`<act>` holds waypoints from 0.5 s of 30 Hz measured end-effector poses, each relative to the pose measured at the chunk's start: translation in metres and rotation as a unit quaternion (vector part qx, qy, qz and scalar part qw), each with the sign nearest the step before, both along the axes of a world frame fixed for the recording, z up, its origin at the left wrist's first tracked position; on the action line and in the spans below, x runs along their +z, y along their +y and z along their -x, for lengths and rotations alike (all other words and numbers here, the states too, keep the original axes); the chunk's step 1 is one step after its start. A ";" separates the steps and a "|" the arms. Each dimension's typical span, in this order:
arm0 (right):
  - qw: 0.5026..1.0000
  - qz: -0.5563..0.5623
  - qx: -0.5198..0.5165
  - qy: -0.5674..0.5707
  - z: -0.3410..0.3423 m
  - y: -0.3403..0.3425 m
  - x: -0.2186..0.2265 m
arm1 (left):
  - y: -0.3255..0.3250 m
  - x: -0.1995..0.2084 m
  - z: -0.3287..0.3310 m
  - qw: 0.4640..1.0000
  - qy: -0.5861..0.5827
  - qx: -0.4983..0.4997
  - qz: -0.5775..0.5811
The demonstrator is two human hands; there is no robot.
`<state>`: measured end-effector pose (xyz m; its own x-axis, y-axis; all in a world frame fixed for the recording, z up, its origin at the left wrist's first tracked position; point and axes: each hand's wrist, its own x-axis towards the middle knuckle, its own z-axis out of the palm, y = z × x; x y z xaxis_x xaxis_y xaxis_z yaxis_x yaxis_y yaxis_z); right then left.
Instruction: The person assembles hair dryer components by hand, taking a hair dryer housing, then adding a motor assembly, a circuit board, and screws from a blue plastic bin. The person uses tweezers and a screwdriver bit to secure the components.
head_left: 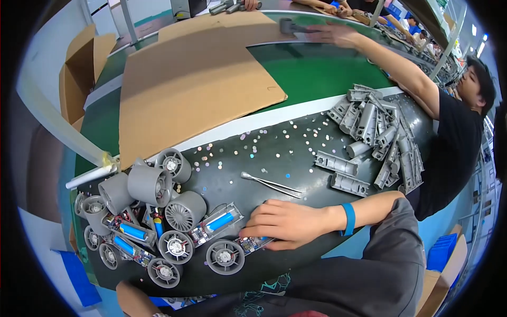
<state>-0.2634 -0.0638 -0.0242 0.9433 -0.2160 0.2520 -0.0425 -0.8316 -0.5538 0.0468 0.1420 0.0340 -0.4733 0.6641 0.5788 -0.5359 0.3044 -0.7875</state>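
Observation:
My right hand, with a blue wristband, lies over the handle of a grey handheld fan. The fingers close around that handle, leaving the round fan head and part of a circuit board showing. Just left of the hand is another open fan handle with a blue battery and a board. Several more grey fans are heaped to the left, some with batteries and wires exposed. Metal tweezers lie beyond my hand. Of my left arm only the forearm shows at the lower left; its hand is out of the picture.
Grey handle shells are piled at the right. Small round dots are scattered over the dark table. Beyond lie a cardboard sheet and a green belt. A co-worker's arm reaches across at the right, a grey fan at its blurred hand.

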 end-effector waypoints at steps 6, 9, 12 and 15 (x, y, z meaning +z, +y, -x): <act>1.000 -0.003 0.004 -0.015 0.002 -0.006 0.004 | -0.055 0.009 0.044 0.967 -0.120 0.051 -0.220; 1.000 -0.008 0.005 -0.020 0.003 -0.003 0.000 | -0.071 0.018 0.057 0.920 -0.187 0.101 -0.330; 0.999 -0.030 -0.005 -0.022 0.004 -0.005 0.004 | -0.089 0.028 0.070 0.850 -0.228 0.150 -0.450; 0.999 -0.030 -0.010 -0.042 0.004 0.005 0.009 | -0.084 0.033 0.092 0.761 -0.254 0.200 -0.563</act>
